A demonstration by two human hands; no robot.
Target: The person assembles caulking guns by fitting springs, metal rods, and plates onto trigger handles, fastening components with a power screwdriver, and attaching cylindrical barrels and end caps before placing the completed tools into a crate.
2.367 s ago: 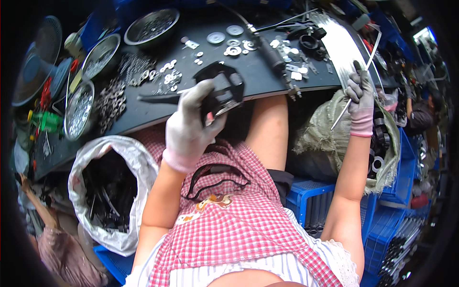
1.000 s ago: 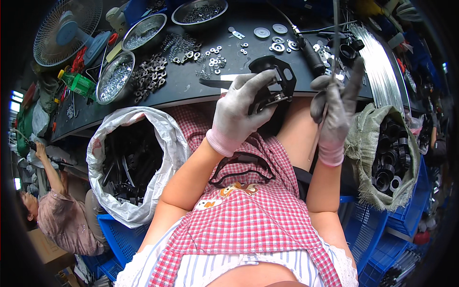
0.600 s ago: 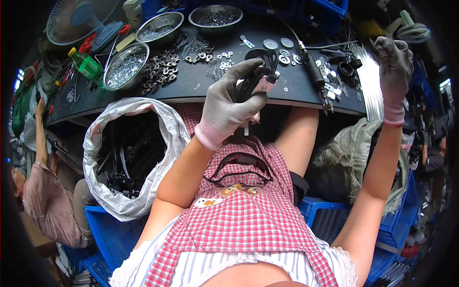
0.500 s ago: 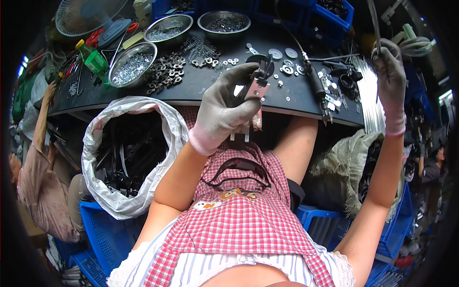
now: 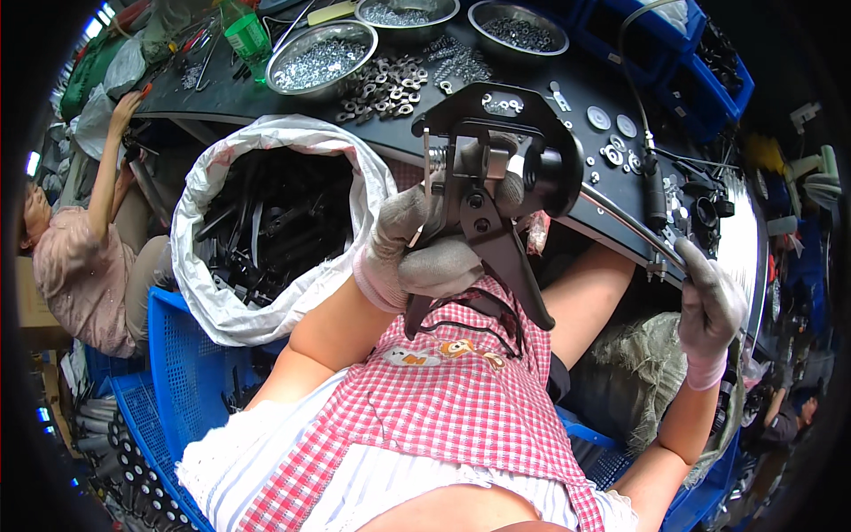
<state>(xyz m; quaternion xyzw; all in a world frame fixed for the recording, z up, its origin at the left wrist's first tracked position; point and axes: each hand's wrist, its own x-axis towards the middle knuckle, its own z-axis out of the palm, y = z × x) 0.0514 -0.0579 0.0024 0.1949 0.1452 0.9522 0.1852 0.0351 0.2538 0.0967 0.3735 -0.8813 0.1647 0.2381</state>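
Observation:
My left hand, in a grey glove, is closed around a black metal bracket assembly held up over my lap. The assembly has a curved black top, a small coil spring at its left side and two dark legs pointing down. My right hand, gloved too, grips a thin metal rod between thumb and fingers. From that hand the rod slants up and left, and its far end reaches the assembly's right side. Whether the tip is inside the assembly or behind it is hidden.
On the dark table, metal bowls of small parts stand near loose metal pieces and washers. An open white sack of black parts lies left. Blue bins stand back right. A co-worker sits at far left.
My right hand has come down from the upper right with the rod, now meeting the assembly. The assembly in my left hand is nearer the camera. The whole view has shifted.

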